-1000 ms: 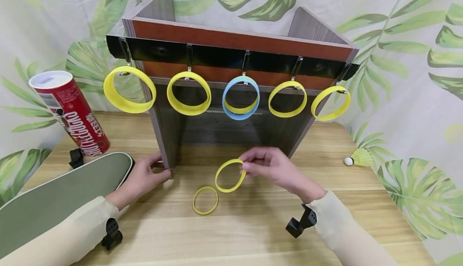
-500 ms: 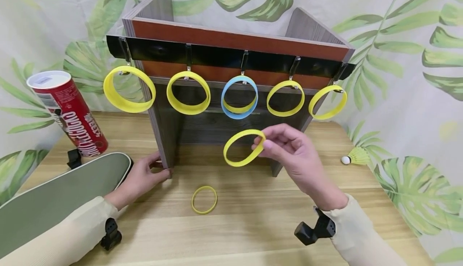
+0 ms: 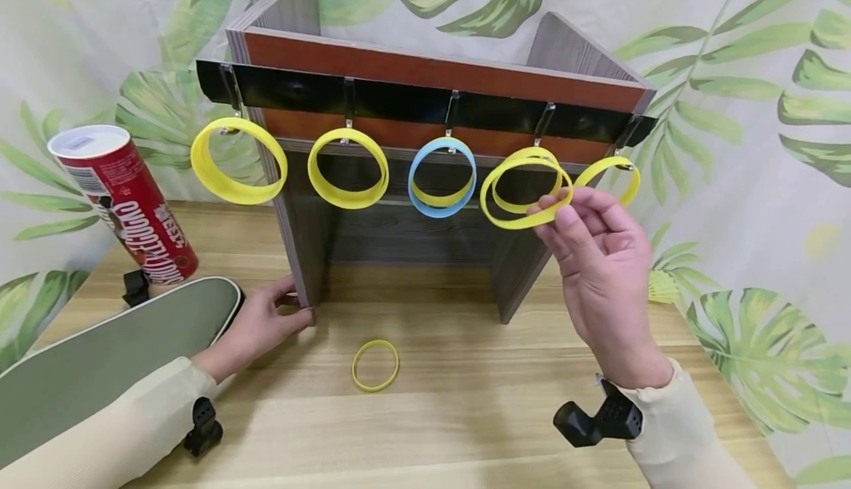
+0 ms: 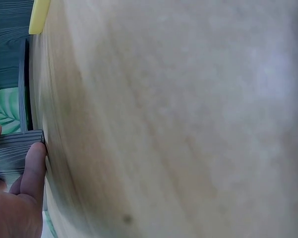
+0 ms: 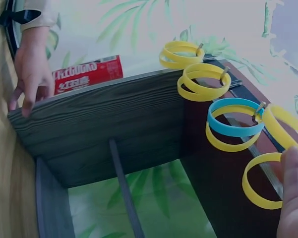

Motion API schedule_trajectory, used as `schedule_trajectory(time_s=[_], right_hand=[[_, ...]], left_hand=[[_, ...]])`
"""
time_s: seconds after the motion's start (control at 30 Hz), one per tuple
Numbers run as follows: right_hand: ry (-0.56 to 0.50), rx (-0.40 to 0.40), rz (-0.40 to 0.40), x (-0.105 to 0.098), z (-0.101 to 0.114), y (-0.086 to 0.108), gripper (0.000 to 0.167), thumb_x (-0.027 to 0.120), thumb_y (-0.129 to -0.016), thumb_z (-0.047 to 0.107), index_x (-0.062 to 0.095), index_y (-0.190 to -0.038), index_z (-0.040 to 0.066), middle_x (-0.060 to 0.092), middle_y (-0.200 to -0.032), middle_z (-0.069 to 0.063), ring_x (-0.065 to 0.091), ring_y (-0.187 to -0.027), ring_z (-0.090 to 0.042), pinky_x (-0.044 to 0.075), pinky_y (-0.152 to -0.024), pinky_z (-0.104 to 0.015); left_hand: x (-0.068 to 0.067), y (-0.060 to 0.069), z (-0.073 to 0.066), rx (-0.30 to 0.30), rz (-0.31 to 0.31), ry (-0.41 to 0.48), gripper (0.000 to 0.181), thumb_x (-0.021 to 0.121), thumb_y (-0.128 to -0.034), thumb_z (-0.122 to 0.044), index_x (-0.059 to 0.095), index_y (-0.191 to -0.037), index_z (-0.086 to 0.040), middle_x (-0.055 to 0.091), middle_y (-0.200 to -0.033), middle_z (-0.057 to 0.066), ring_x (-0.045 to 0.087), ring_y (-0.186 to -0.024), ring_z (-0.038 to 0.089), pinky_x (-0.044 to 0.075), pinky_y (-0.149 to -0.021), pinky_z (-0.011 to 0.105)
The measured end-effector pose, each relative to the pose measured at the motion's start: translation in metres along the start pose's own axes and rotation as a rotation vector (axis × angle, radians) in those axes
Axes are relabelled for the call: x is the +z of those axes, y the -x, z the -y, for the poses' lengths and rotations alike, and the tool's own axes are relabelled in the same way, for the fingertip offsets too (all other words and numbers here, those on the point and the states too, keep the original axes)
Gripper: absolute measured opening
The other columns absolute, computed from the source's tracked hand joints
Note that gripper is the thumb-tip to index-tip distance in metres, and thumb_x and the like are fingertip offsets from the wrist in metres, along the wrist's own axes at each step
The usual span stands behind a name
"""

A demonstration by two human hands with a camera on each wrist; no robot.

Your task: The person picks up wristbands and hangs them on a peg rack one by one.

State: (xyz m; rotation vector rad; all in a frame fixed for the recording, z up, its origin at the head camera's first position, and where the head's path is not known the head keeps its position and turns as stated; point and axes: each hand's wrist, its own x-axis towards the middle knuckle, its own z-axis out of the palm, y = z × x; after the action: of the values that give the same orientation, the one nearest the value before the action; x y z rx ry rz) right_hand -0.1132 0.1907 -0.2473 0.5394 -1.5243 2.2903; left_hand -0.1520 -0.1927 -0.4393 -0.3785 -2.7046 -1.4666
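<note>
In the head view my right hand (image 3: 605, 275) pinches a yellow wristband (image 3: 510, 224) between thumb and fingers. The band is tilted and overlaps the lower part of another yellow wristband (image 3: 525, 152) hanging from the fourth hook. Whether the two touch, I cannot tell. My left hand (image 3: 262, 323) grips the lower front corner of the left side panel (image 3: 292, 223) of a grey wooden stand; the left wrist view shows its thumb (image 4: 34, 168) against the panel edge. Wristbands hang from every hook along the black rail (image 3: 399, 101), yellow except for a blue one (image 3: 442, 213) on the middle hook.
A loose yellow wristband (image 3: 376, 388) lies on the wooden table (image 3: 412, 437). Behind the left arm are a grey-green padded object (image 3: 133, 349) and a red snack can (image 3: 142, 216). A yellow shuttlecock (image 3: 661, 286) lies at the right, partly hidden by the right hand.
My right hand has lifted the yellow wristband from just above the table, up and to the right, to the fourth hook's level. My left hand has stayed on the panel.
</note>
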Motion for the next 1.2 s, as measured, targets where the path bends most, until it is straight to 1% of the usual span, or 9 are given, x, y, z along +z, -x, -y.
schedule_trajectory(time_s=[0.13,0.17,0.3,0.37,0.6,0.7,0.93,1.13,1.2], right_hand=[[-0.049,-0.025,-0.064,0.000,-0.001,-0.004,0.013,0.061,-0.100,-0.007,0.066,-0.110,0.000,0.075,-0.100,-0.009,0.078,-0.094,-0.019,0.062,-0.084,-0.025],[-0.043,-0.028,-0.074,-0.001,-0.002,-0.005,0.013,0.061,-0.100,-0.006,0.066,-0.110,0.001,0.075,-0.100,-0.009,0.078,-0.093,-0.019,0.062,-0.084,-0.025],[-0.068,-0.013,-0.109,-0.001,-0.005,-0.009,0.012,0.063,-0.098,-0.008,0.064,-0.110,-0.004,0.075,-0.098,-0.012,0.078,-0.093,-0.020,0.062,-0.086,-0.027],[-0.039,-0.006,-0.129,-0.001,-0.006,-0.010,0.012,0.064,-0.098,-0.007,0.065,-0.109,-0.004,0.074,-0.097,-0.011,0.077,-0.092,-0.018,0.062,-0.087,-0.028],[-0.011,0.047,-0.184,-0.002,-0.011,-0.009,0.011,0.065,-0.097,-0.006,0.065,-0.107,-0.003,0.071,-0.095,-0.010,0.074,-0.088,-0.015,0.063,-0.084,-0.027],[0.011,0.071,-0.181,-0.003,-0.013,-0.008,0.009,0.065,-0.098,-0.004,0.067,-0.107,-0.002,0.071,-0.095,-0.009,0.074,-0.088,-0.015,0.062,-0.085,-0.027],[0.099,0.109,-0.126,-0.005,-0.017,-0.007,0.011,0.062,-0.101,-0.001,0.068,-0.110,0.002,0.072,-0.100,-0.006,0.073,-0.093,-0.013,0.062,-0.088,-0.027],[0.123,0.121,-0.113,-0.009,-0.017,-0.007,0.010,0.063,-0.101,0.000,0.068,-0.110,0.002,0.072,-0.099,-0.004,0.074,-0.091,-0.012,0.062,-0.089,-0.028],[0.130,0.133,-0.110,-0.010,-0.017,-0.006,0.010,0.063,-0.101,0.000,0.068,-0.109,0.003,0.074,-0.098,-0.004,0.076,-0.090,-0.012,0.062,-0.089,-0.028]], left_hand=[[0.000,-0.001,0.000,0.008,0.000,0.008,0.046,0.072,-0.0940,-0.005,0.062,-0.138,0.002,0.071,-0.129,0.026,0.070,-0.117,0.041,0.057,-0.088,0.026],[0.001,-0.001,0.000,0.008,0.000,0.013,0.046,0.071,-0.0940,-0.004,0.062,-0.138,0.003,0.071,-0.129,0.027,0.070,-0.117,0.041,0.056,-0.088,0.025],[0.002,0.001,0.000,0.007,-0.004,0.024,0.045,0.071,-0.0936,-0.003,0.062,-0.137,0.004,0.071,-0.128,0.027,0.070,-0.116,0.041,0.055,-0.086,0.021],[0.002,0.001,0.000,0.009,-0.006,0.022,0.045,0.072,-0.0934,-0.003,0.062,-0.137,0.004,0.071,-0.128,0.027,0.070,-0.115,0.039,0.055,-0.086,0.020],[0.002,0.002,0.001,0.011,-0.008,0.016,0.044,0.072,-0.0934,-0.004,0.063,-0.136,0.003,0.072,-0.125,0.026,0.070,-0.115,0.037,0.056,-0.087,0.023],[0.002,0.001,0.000,0.010,-0.008,0.013,0.042,0.072,-0.0936,-0.004,0.064,-0.135,0.002,0.072,-0.125,0.025,0.069,-0.116,0.038,0.056,-0.086,0.023],[0.000,0.001,-0.001,-0.004,-0.011,-0.015,0.043,0.072,-0.0935,-0.005,0.064,-0.135,0.002,0.072,-0.126,0.025,0.068,-0.116,0.035,0.055,-0.088,0.022],[0.000,0.001,-0.002,-0.009,-0.005,-0.008,0.044,0.072,-0.0935,-0.005,0.063,-0.136,0.002,0.072,-0.126,0.025,0.068,-0.117,0.035,0.054,-0.087,0.021],[0.000,0.001,-0.002,-0.011,-0.004,0.000,0.045,0.072,-0.0933,-0.005,0.063,-0.136,0.003,0.072,-0.126,0.025,0.069,-0.115,0.032,0.054,-0.086,0.019]])
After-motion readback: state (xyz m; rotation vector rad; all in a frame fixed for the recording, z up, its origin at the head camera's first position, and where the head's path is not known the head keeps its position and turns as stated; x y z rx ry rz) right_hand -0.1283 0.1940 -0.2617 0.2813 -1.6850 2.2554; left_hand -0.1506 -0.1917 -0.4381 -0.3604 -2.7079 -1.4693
